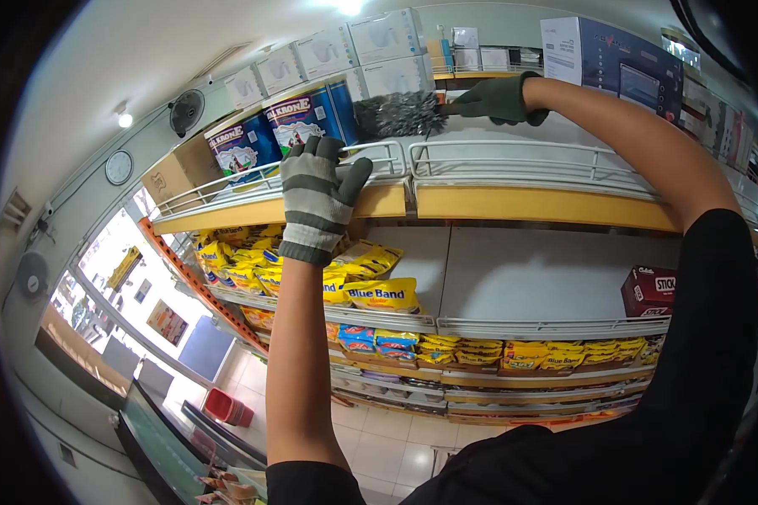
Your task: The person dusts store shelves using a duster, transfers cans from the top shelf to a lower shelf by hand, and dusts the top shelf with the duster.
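Observation:
My right hand (497, 99), in a dark green glove, is closed around the handle of a duster (400, 114) with shaggy grey bristles. The duster lies across the top shelf (514, 135), its bristles close beside the large blue tins (312, 118). My left hand (316, 198) wears a grey-striped glove. Its fingers hook over the front wire rail (383, 160) before the tins, thumb apart to the right; the fingertips are partly hidden.
White boxes (320, 52) are stacked behind the tins, and a carton (181, 177) stands left. Yellow packets (379, 295) fill part of the shelf below, with a maroon box (648, 291) at its right. A large printed box (611, 63) stands upper right. A red bin (226, 407) sits on the floor.

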Action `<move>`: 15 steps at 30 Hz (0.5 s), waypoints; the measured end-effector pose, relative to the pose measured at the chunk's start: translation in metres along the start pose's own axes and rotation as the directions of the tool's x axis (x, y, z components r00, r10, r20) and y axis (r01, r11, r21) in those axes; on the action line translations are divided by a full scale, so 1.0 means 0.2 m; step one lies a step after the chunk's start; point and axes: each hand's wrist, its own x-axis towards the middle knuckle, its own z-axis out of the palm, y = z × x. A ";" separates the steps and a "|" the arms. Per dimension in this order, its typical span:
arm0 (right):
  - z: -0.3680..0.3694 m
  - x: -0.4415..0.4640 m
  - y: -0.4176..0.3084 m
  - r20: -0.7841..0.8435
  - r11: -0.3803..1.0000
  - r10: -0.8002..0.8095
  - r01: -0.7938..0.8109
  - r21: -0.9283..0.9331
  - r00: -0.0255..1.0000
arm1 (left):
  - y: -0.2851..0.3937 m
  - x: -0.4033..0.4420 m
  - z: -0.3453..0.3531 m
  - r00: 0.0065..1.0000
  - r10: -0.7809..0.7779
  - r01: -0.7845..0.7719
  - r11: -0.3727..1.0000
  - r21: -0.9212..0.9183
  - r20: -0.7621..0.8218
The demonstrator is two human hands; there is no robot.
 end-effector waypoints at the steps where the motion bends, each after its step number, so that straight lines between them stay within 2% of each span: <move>1: 0.03 0.11 0.14 -0.024 0.977 -0.184 0.180 -0.119 0.983 | 0.00 0.00 0.00 1.000 -0.005 0.005 1.000 0.009 0.001; 2: 0.04 0.18 0.21 -0.001 0.915 -0.297 0.285 -0.285 0.955 | 0.00 0.00 0.00 1.000 -0.003 0.003 1.000 0.010 0.007; 4: 0.07 0.32 0.36 0.044 0.676 -0.512 0.434 -0.596 0.858 | -0.01 0.00 0.02 1.000 -0.025 0.024 1.000 -0.008 -0.019; 5: 0.08 0.36 0.35 -0.009 0.813 -0.357 0.305 -0.496 0.934 | -0.01 0.00 0.02 1.000 -0.023 0.023 1.000 -0.011 -0.016; 8: 0.09 0.37 0.38 -0.049 0.636 -0.600 0.439 -0.634 0.799 | 0.00 0.01 0.02 0.999 -0.033 0.033 0.999 0.022 -0.014; 9: 0.09 0.37 0.35 -0.033 0.785 -0.433 0.358 -0.505 0.901 | 0.00 0.01 0.02 0.999 -0.029 0.030 0.999 0.017 -0.021; 12: 0.08 0.43 0.42 -0.004 0.899 -0.297 0.278 -0.340 0.955 | 0.01 0.01 0.02 0.999 -0.016 0.017 0.999 0.031 -0.035; 13: 0.09 0.45 0.45 -0.097 0.910 -0.365 0.333 -0.247 0.926 | 0.00 0.01 0.02 0.999 -0.037 0.037 0.999 0.021 -0.010; 15: 0.09 0.50 0.44 -0.179 0.885 -0.460 0.435 -0.164 0.870 | 0.01 0.00 0.00 0.998 -0.061 0.061 0.998 0.007 0.000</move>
